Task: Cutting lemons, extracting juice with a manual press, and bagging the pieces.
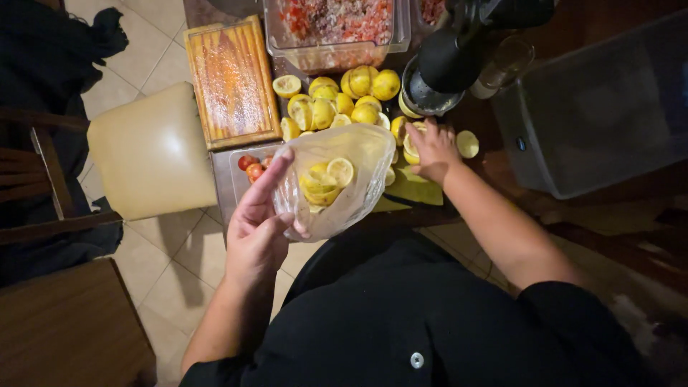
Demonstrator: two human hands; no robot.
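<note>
My left hand point(258, 215) holds a clear plastic bag point(351, 193) open by its edge; several squeezed lemon halves point(326, 183) lie inside it. My right hand point(433, 152) rests palm down on lemon halves on the table, just below a black juicer point(441, 64). A pile of cut lemon halves point(344, 100) spreads between the bag and the juicer. One half point(467, 143) lies right of my right hand.
A wooden cutting board point(233, 79) sits at the back left. A clear container of chopped red and white food point(333, 29) stands behind the lemons. Small tomatoes point(252, 168) lie in a tray by my left hand. A cream chair seat point(150, 154) stands left; a grey box point(602, 107) right.
</note>
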